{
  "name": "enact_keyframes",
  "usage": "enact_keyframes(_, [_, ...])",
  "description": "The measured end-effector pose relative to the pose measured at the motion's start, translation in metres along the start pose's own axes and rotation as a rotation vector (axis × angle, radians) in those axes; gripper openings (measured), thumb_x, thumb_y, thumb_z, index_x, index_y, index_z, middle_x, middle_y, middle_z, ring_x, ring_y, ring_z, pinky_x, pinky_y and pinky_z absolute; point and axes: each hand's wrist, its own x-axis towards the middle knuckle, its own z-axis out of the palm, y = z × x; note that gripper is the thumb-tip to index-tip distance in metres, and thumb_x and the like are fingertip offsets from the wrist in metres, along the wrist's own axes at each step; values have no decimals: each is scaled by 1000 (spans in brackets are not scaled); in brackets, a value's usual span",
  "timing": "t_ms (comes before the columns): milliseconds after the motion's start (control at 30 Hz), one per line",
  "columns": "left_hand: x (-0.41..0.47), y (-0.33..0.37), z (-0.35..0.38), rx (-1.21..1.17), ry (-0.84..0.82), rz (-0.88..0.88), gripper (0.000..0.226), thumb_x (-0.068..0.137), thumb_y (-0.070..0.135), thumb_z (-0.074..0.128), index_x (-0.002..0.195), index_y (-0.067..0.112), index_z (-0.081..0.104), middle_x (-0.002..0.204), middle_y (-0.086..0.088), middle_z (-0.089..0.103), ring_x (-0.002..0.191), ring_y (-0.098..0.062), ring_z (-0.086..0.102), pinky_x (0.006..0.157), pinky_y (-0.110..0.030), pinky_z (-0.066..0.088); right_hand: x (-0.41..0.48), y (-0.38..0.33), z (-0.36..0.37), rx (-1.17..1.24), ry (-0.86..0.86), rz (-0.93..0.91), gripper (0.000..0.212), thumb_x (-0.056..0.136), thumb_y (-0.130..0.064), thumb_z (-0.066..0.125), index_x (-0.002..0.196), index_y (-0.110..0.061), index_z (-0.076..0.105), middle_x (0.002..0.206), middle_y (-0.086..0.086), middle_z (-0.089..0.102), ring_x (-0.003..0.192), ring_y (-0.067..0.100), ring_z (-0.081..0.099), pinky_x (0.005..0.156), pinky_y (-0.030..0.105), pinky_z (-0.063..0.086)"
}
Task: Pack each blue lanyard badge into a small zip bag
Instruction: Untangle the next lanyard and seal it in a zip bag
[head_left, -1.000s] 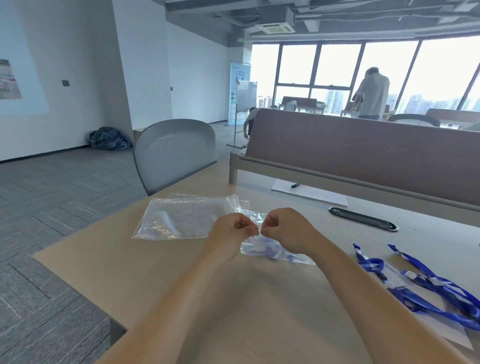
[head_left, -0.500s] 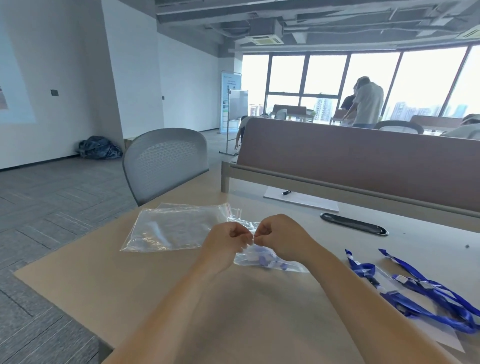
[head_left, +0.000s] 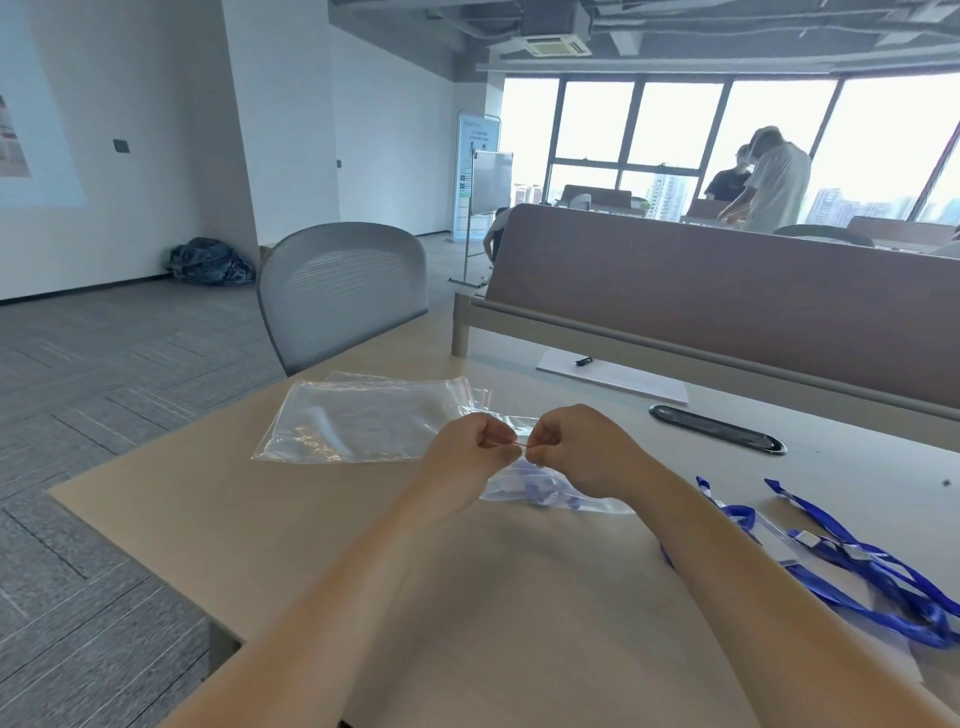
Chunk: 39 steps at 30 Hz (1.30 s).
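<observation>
Near the middle of the desk (head_left: 218, 525), both hands are working on the mouth of a small zip bag (head_left: 563, 501). The left hand (head_left: 467, 452) and the right hand (head_left: 579, 452) are curled, and each one pinches the thin closing strip (head_left: 521, 443) of the bag between thumb and finger; the two pinches almost touch each other. One blue lanyard (head_left: 535, 489) is already inside this bag, folded up, and the body of the bag rests on the desk under the hands. I judge that the step in hand is the sealing of the zip. To do it well, the two tracks should be lined up first, then pressed together from one end to the other without jumping any part, with the air pushed out before the last bit closes. The ribbon must be clear of the strip, otherwise the zip will not lock. To the left lies a pile of empty bags (head_left: 358, 421), just beside the left hand. At the right, several loose lanyards (head_left: 852, 566) lie on the desk, so most of the task is not yet done.
</observation>
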Motion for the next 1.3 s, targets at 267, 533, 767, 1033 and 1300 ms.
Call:
enact_keyframes(267, [1, -4, 2, 81, 27, 66, 19, 85, 10, 65, 73, 25, 66, 77, 5, 72, 73, -12, 65, 75, -29, 50, -5, 7, 0, 48, 20, 14, 9, 88, -20, 69, 79, -22, 69, 82, -6, 66, 77, 13, 60, 62, 19, 40])
enact_keyframes(533, [-2, 4, 8, 103, 48, 63, 23, 86, 15, 68, 107, 25, 64, 100, 13, 65, 88, -3, 59, 72, -13, 42, -9, 17, 1, -11, 10, 56, 9, 87, -17, 65, 81, -20, 71, 81, -7, 65, 77, 13, 59, 64, 21, 42])
enact_keyframes(767, [0, 8, 9, 380, -60, 121, 8, 87, 20, 66, 82, 18, 72, 81, 9, 66, 79, -9, 59, 65, -16, 39, -11, 21, 4, -9, 42, 33, 10, 87, -20, 63, 79, -24, 68, 79, -10, 62, 75, 10, 56, 60, 19, 39])
enact_keyframes(1033, [-2, 8, 10, 376, 42, 146, 9, 90, 18, 65, 83, 21, 71, 82, 14, 62, 80, -5, 56, 62, -8, 36, -14, 25, -3, 18, 61, 60, 11, 88, -20, 66, 91, -15, 75, 91, -2, 70, 83, 16, 63, 75, 29, 49])
enact_keyframes(1300, [-1, 19, 15, 470, 16, 188, 14, 91, 22, 65, 100, 18, 74, 105, 4, 70, 100, -13, 62, 85, -26, 45, -12, 17, 4, -29, 84, 48, 9, 87, -19, 63, 86, -19, 72, 90, -4, 69, 85, 16, 62, 76, 30, 50])
